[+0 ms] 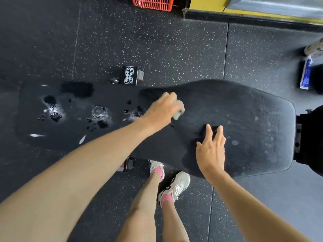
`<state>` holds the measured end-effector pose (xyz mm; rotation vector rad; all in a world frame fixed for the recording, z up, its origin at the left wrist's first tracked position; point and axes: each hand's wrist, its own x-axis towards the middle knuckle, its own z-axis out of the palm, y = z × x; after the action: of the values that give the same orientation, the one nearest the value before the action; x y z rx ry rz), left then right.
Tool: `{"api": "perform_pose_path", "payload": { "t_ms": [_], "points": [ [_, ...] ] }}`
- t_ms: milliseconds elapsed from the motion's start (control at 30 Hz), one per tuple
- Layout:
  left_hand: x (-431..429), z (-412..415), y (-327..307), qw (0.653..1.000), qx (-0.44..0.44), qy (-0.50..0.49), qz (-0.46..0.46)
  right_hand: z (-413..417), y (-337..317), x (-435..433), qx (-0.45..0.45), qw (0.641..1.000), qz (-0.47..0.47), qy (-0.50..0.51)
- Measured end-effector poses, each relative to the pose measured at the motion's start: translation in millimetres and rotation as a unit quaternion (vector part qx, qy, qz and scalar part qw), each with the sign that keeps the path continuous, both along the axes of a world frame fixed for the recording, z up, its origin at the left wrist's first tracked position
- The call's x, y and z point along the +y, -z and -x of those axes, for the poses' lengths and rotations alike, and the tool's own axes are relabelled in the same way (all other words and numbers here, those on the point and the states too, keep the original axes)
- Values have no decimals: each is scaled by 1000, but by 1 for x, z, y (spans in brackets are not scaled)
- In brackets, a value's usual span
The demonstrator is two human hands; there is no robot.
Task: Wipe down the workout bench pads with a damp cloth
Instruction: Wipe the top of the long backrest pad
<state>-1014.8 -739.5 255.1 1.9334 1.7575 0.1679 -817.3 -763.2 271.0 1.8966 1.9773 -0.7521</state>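
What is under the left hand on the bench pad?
A pale cloth shows past the left hand, pressed on the black bench pad. Most of the cloth is covered by the hand, as is the pad below.

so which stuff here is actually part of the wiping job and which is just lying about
Part of the job:
black padded workout bench
pale crumpled damp cloth, under the left hand
right hand, flat on the pad

Lying about:
red plastic basket
blue and white packet on the speckled rubber floor
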Motion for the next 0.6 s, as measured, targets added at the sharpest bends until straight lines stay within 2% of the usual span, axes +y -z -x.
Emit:
{"api": "perform_pose_path", "payload": {
  "t_ms": [33,67,100,167,200,233,267,300,333,400,433,467,500,533,567,600],
  "points": [
    [-7,1,-4,996,-5,93,-4,1,0,-2,7,1000,1,3],
    [-7,13,-5,990,-3,144,-5,2,0,-5,12,1000,1,5],
    [-5,22,-4,991,12,133,-2,3,-1,-7,16,1000,2,6],
    [-4,31,-1,997,34,-57,26,3,-3,-14,24,1000,3,6],
    [-10,27,-2,984,33,-176,18,3,-4,-17,28,1000,1,4],
    [-20,17,-5,966,19,-257,16,2,-4,-19,28,1000,-1,1],
    [-30,3,-8,958,-10,-287,1,1,-4,-22,25,1000,-1,-2],
    [-42,-12,-5,978,-9,-206,-17,1,-4,-25,20,1000,1,-4],
    [-54,-23,-5,997,-12,-76,-32,0,-4,-27,13,1000,6,-7],
    [-69,-23,1,989,-18,128,-69,-1,-4,-30,-4,1000,14,-23],
    [-67,-15,-1,982,-13,176,-65,-3,-5,-33,-12,999,20,-35],
    [-63,-7,0,986,-9,157,-50,-6,-5,-36,-18,998,28,-47],
    [-61,-1,2,997,-6,73,-33,-8,-6,-40,-21,997,36,-59],
    [-60,0,3,998,-1,-63,-15,-10,-6,-43,-24,996,41,-71],
    [-61,-5,1,981,8,-196,1,-12,-6,-45,-27,995,46,-80],
    [-65,-14,-2,960,-2,-278,19,-13,-6,-47,-32,994,50,-87]
  ]
}}
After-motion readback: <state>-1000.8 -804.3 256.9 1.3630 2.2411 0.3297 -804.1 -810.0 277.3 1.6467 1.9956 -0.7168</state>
